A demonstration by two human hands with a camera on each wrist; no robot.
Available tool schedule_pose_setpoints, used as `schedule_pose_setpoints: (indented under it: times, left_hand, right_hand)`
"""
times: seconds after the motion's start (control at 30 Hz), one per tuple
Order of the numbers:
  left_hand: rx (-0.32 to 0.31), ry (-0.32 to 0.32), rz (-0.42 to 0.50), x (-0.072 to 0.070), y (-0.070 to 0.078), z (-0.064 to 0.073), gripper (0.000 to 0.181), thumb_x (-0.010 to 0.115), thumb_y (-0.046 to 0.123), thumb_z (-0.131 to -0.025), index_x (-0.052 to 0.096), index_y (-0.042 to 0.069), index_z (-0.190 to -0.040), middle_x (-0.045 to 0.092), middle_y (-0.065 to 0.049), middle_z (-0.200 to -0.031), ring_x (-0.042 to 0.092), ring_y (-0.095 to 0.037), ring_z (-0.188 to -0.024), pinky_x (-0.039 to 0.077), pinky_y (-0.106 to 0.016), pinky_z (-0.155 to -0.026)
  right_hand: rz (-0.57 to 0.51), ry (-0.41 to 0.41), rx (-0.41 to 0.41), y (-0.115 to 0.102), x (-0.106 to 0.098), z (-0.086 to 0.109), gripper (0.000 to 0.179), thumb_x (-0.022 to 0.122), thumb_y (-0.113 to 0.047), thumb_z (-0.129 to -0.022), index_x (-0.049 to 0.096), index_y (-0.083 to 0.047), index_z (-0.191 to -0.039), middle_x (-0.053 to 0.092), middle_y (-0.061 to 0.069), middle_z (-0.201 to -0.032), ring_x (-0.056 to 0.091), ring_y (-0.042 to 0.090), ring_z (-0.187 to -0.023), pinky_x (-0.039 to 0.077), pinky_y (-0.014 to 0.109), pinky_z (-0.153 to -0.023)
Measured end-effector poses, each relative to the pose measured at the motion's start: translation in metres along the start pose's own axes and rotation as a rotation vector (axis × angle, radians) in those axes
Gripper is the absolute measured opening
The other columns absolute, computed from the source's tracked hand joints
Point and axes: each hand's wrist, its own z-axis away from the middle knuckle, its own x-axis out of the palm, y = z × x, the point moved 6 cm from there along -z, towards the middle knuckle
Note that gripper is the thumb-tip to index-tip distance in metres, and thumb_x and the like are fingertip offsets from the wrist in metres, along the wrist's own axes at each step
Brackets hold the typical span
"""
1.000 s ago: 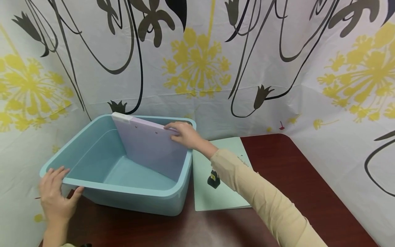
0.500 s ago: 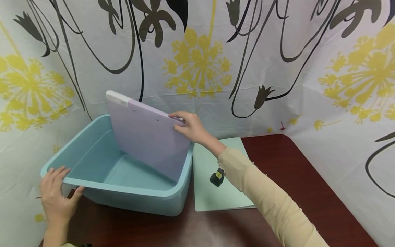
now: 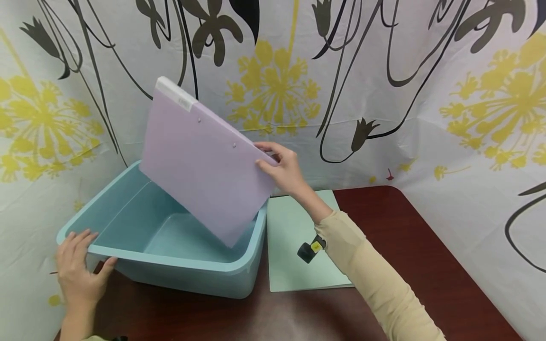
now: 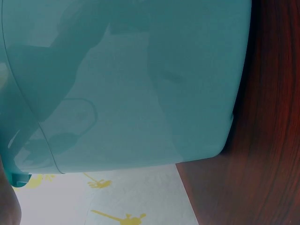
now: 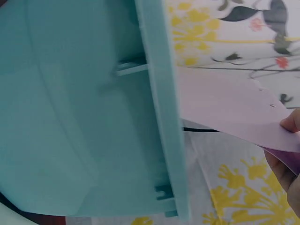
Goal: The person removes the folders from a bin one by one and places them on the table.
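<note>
My right hand point(image 3: 283, 166) pinches a lilac file folder point(image 3: 204, 161) by its right end, thumb on the near face and fingers behind. The folder has small metal rivets and a white label at the upper left end of its spine. It tilts, its lower corner still inside the light blue plastic tub point(image 3: 187, 279) and its upper end well above the rim. In the right wrist view, the folder point(image 5: 225, 103) passes behind the tub's rim. My left hand point(image 3: 78, 265) grips the tub's front left corner, fingers over the rim and thumb outside. The left wrist view shows mostly the tub's outer wall point(image 4: 140, 93).
A pale green folder point(image 3: 290, 255) lies flat on the dark red-brown table point(image 3: 384, 227), right beside the tub. Behind and to both sides hangs a white cloth point(image 3: 426, 142) with yellow and grey flower prints. The right forearm crosses above the green folder.
My right hand has raised the lilac folder and drawn it a little to the right; the folder's left end has swung up out of the tub. My left hand and the tub have stayed put.
</note>
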Motion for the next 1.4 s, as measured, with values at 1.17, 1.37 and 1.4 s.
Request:
schedule_pose_setpoints:
  times: [1.17, 1.37, 1.4]
  left_hand:
    - [-0.001, 0.001, 0.001, 0.001, 0.001, 0.0, 0.094, 0.05, 0.076, -0.068, 0.058, -0.011, -0.103, 0.054, -0.033, -0.107, 0.038, -0.044, -0.12, 0.02, -0.044, -0.108]
    - [0.005, 0.016, 0.019, 0.001, 0.003, 0.0, 0.093, 0.051, 0.074, -0.069, 0.058, -0.012, -0.102, 0.054, -0.034, -0.105, 0.038, -0.046, -0.119, 0.02, -0.044, -0.108]
    - [0.007, 0.018, 0.019, 0.001, 0.003, -0.001, 0.093, 0.051, 0.075, -0.069, 0.058, -0.012, -0.102, 0.054, -0.035, -0.105, 0.038, -0.046, -0.119, 0.02, -0.045, -0.108]
  right_hand:
    - [-0.298, 0.571, 0.045, -0.015, -0.122, 0.051, 0.036, 0.063, 0.015, -0.073, 0.067, -0.001, -0.105, 0.068, 0.002, -0.091, 0.061, 0.011, -0.074, 0.051, 0.022, -0.057]
    - [-0.34, 0.655, -0.008, -0.021, -0.149, 0.061, 0.035, 0.061, 0.018, -0.071, 0.067, 0.002, -0.102, 0.068, 0.007, -0.089, 0.061, 0.015, -0.077, 0.05, 0.021, -0.062]
    - [-0.338, 0.669, -0.017, -0.022, -0.153, 0.063, 0.034, 0.061, 0.018, -0.071, 0.067, 0.003, -0.101, 0.068, 0.008, -0.088, 0.061, 0.016, -0.077, 0.05, 0.021, -0.063]
